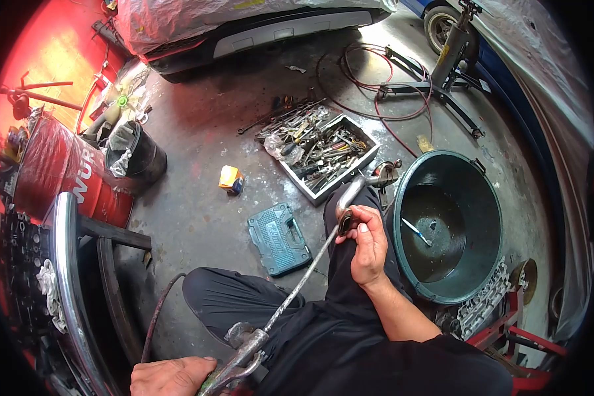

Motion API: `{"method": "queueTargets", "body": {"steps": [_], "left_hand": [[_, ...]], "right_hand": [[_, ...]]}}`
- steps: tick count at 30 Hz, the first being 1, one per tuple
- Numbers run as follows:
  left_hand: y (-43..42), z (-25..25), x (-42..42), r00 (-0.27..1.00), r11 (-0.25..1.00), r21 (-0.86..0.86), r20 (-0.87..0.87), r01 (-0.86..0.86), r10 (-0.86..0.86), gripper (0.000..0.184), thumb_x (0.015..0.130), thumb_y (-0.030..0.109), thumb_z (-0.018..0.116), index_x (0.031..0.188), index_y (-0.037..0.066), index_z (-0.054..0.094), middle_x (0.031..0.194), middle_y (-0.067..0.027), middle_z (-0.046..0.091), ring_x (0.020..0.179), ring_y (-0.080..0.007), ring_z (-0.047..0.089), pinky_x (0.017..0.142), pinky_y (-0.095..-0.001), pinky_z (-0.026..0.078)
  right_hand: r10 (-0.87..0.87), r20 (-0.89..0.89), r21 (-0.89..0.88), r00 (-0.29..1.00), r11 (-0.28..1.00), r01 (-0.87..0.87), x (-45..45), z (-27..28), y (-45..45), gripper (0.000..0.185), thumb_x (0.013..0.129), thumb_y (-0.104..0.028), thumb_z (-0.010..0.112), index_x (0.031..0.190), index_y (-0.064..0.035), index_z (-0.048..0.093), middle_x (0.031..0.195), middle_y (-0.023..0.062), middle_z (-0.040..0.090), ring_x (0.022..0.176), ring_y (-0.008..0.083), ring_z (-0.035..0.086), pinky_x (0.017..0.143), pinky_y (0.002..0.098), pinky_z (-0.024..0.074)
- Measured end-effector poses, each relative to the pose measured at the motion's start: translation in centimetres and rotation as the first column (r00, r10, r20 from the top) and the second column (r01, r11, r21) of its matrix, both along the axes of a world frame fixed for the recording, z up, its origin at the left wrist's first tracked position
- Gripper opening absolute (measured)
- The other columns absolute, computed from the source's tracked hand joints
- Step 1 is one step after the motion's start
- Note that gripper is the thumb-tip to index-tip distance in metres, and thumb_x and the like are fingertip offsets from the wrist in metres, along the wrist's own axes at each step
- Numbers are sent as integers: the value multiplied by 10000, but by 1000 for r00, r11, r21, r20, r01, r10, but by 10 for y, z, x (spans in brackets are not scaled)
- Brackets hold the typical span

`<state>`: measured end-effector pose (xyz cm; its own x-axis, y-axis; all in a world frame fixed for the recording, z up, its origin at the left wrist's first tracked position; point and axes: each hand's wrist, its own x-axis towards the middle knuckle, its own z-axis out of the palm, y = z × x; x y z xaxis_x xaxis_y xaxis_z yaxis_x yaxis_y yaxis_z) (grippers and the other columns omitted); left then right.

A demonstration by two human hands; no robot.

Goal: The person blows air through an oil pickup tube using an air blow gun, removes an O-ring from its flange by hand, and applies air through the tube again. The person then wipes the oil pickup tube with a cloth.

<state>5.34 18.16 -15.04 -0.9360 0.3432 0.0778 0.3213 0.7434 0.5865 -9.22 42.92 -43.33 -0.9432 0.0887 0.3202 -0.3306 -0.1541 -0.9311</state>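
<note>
Pinches the pipe (355, 193), near the centre of the frame, between thumb and fingertips of the right hand (368, 254). Holds its near mouth at the tip of the rod (303, 280); hard to tell whether inside or only at the edge. With so light a pinch, might let the pipe twist under a sideways push, and so catch a fingertip on the rod. Rests the left hand (168, 377) at the tool (247, 346), bottom left; cannot tell whether gripping or merely touching, with fingers partly out of frame. Given a tug on the hose (160, 307), lower left, might jerk off line. With a slip, might drop the pipe into the tub (485, 218), right of centre, or against the tray (347, 175), upper centre
</note>
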Motion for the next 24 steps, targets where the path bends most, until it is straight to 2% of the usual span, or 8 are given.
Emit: {"method": "queueTargets", "body": {"steps": [6, 8, 9, 11, 12, 15, 19, 24], "left_hand": [[-1, -5, 1, 1000, 1000, -5, -19, 8, -8, 282, 743, -70, 706, 1014, -119, 644, 843, -221, 685, 693, -327, 705, 625, -334, 543], [-3, -4, 5, 1000, 1000, -17, -11, 6, -6, 285, 740, -67, 712, 1013, -118, 645, 838, -219, 685, 689, -328, 703, 622, -336, 543], [-4, -3, 6, 1000, 1000, -29, -5, 1, -1, 289, 737, -65, 717, 1012, -117, 646, 834, -217, 685, 686, -329, 702, 618, -339, 542], [-2, -4, 5, 1000, 1000, -23, -15, 8, -8, 295, 733, -67, 711, 1017, -116, 645, 839, -219, 686, 695, -334, 706, 628, -341, 547], [0, -4, 5, 1000, 1000, -18, -23, 15, -15, 302, 730, -70, 704, 1022, -115, 645, 845, -220, 688, 704, -339, 709, 637, -343, 552], [5, -4, 4, 998, 1000, 9, -51, 28, -27, 316, 729, -70, 679, 1039, -115, 641, 857, -225, 691, 727, -349, 718, 665, -349, 564], [4, -6, 6, 999, 1000, -15, -34, 18, -19, 332, 731, -68, 660, 1059, -116, 637, 870, -235, 692, 753, -358, 725, 686, -358, 571], [-2, -9, 12, 997, 999, 3, -52, 53, -52, 322, 802, 3, 664, 1097, -121, 627, 866, -227, 683, 746, -353, 718, 670, -366, 570]], "right_hand": [[-9, -10, -14, 1000, 1000, 9, -1, -2, -2, 308, 1026, -81, 346, 1263, 18, 516, 1209, 140, 537, 821, 156, 606, 692, 276, 538], [-48, 45, -101, 998, 994, 52, -1, 4, -7, 261, 1059, -147, 363, 1207, -10, 529, 1094, 137, 592, 761, 134, 590, 663, 268, 523], [-48, 45, -100, 998, 994, 53, -1, 6, -9, 261, 1059, -147, 363, 1207, -10, 529, 1094, 137, 592, 761, 134, 590, 663, 268, 523], [-19, 161, -320, 987, 945, 71, -3, 11, -15, 217, 1076, -198, 393, 1078, -42, 544, 962, 70, 588, 658, 77, 517, 587, 213, 453], [-18, 160, -319, 987, 945, 69, -4, 14, -17, 217, 1076, -198, 393, 1078, -42, 544, 962, 70, 588, 658, 77, 517, 587, 213, 453], [-102, 228, -275, 968, 947, 164, -9, 17, -20, 219, 1083, -259, 407, 1011, -92, 529, 815, 24, 596, 558, 42, 437, 504, 193, 381], [-97, 239, -270, 966, 949, 162, -8, 17, -20, 228, 1083, -265, 405, 1002, -92, 528, 806, 26, 599, 554, 45, 444, 498, 197, 389], [-111, 255, -263, 961, 948, 179, -8, 17, -19, 217, 1078, -257, 419, 995, -86, 524, 801, 39, 606, 558, 58, 472, 494, 208, 412]]}}
